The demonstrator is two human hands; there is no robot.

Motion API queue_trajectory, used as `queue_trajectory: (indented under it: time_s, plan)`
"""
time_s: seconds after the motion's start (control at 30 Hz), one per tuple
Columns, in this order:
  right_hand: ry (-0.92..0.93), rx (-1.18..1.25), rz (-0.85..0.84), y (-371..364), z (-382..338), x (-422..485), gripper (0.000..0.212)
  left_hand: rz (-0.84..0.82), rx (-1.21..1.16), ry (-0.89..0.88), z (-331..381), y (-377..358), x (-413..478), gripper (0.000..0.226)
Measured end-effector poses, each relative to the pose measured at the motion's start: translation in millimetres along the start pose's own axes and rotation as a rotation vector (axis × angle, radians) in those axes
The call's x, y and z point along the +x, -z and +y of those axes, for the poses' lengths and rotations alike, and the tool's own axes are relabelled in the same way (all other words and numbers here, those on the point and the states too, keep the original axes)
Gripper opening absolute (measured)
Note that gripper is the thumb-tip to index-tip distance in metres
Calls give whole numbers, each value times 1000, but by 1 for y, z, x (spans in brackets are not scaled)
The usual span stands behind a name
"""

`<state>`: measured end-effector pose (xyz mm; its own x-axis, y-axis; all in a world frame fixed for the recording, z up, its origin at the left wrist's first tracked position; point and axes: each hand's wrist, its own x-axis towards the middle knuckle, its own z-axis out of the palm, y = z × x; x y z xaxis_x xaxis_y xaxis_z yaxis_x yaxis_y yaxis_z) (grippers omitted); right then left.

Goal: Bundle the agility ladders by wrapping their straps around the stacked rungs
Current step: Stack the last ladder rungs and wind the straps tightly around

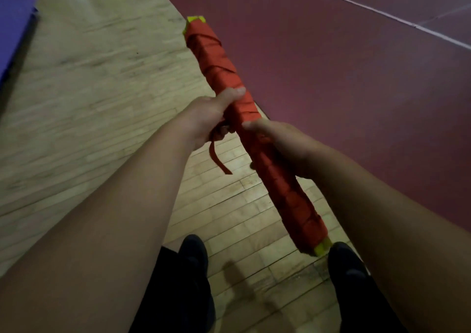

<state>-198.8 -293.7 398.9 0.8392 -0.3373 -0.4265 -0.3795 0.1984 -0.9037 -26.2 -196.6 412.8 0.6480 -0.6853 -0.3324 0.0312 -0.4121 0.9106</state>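
Ladder bundle: rungs stacked, red strap wound along the whole length, yellow rung ends showing at both tips. It is held in the air, slanting away from the body. Left grip curls round the bundle mid-length, thumb on top; a loose strap tail hangs just below it. Right grip clasps the bundle just beside the left, nearer the body. Wood floor beneath.
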Motion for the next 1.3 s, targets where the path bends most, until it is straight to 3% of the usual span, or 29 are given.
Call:
queue_trajectory:
  time_s: [0.1, 0.17, 0.33, 0.43, 0.5, 0.57, 0.73, 0.8, 0.83, 0.93, 1.03, 1.13, 1.3]
  plan:
    - [-9, 139, -294, -14, -5, -1, 48, -116, -70, -53, -1, 22, -11, 46]
    - [-3, 116, -302, -23, -4, 4, 46, -124, 0, -36, -6, 35, -17, 52]
    - [191, -436, 121, -59, 11, 23, 26, -29, 117, 57, -26, 56, -27, 59]
    - [290, -731, 331, -83, 32, 35, 29, 62, 162, 101, -38, 61, -26, 54]
    - [309, -798, 357, -93, 39, 43, 34, 89, 138, 122, -46, 67, -23, 54]
    - [276, -670, 245, -95, 32, 47, 42, 104, 63, 122, -49, 78, -21, 55]
    - [-37, 60, -246, -88, 5, 42, 64, -25, -113, 27, -46, 105, -23, 47]
    - [-98, 178, -412, -93, 0, 36, 68, -71, -128, -21, -43, 113, -27, 49]
    - [-81, 155, -417, -96, -2, 35, 66, -87, -113, -30, -42, 117, -28, 53]
    - [40, -55, -192, -112, -9, 31, 48, -82, -71, -23, -42, 127, -35, 67]
    - [188, -302, 115, -132, -5, 31, 35, -6, -70, 1, -45, 132, -41, 50]
    - [271, -625, 329, -150, 7, 36, 42, 58, -143, 42, -46, 134, -50, 32]
    - [367, -996, 533, -186, 19, 43, 51, 179, -173, 16, -56, 147, -65, 41]
